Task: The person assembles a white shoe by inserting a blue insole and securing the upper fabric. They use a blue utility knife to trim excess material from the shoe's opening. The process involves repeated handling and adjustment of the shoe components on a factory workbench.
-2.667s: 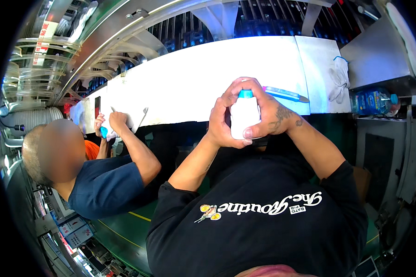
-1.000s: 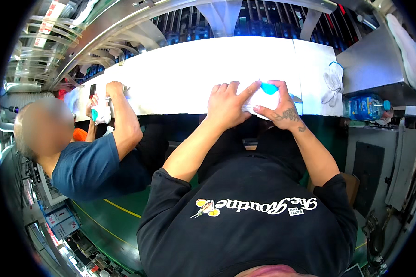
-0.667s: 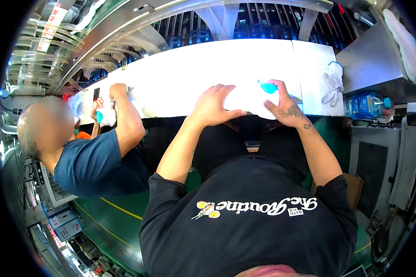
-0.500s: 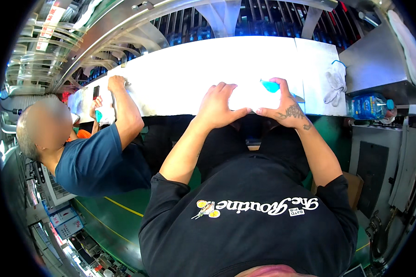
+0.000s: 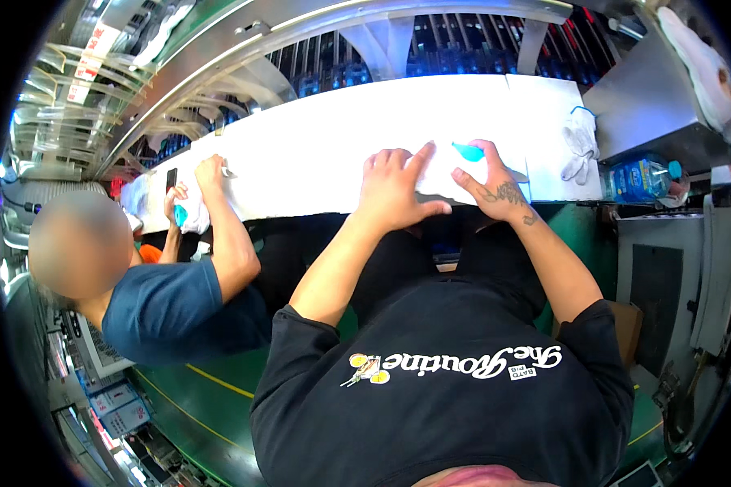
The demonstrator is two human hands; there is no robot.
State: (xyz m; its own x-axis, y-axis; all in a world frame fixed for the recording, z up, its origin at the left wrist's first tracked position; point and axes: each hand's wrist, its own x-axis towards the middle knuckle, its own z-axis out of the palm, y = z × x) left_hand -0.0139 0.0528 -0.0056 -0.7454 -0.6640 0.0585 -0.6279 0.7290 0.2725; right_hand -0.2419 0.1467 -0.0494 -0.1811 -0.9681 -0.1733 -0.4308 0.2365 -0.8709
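Observation:
My left hand [image 5: 398, 191] lies on the bright white work surface [image 5: 300, 146], fingers stretched and thumb spread to the right. To its right, my right hand [image 5: 497, 188] is curled round a blue-handled tool [image 5: 468, 152]. The handle's pointed end sticks out on the left, between thumb and fingers. A thin greyish part, perhaps its blade, shows at the hand's right side. Glare washes out the surface, so I cannot tell whether a white piece lies between my hands.
A white glove [image 5: 581, 146] lies at the surface's right end, beside a blue-labelled plastic bottle [image 5: 640, 178] and a metal box [image 5: 646, 105]. On the left, a co-worker in a dark blue shirt [image 5: 170, 312] works at the same surface. Machine rails [image 5: 317, 61] run behind.
My left hand has come nearer the right, its fingers now reaching toward the blue handle. My right thumb has lifted away from the left thumb. The view has shifted slightly.

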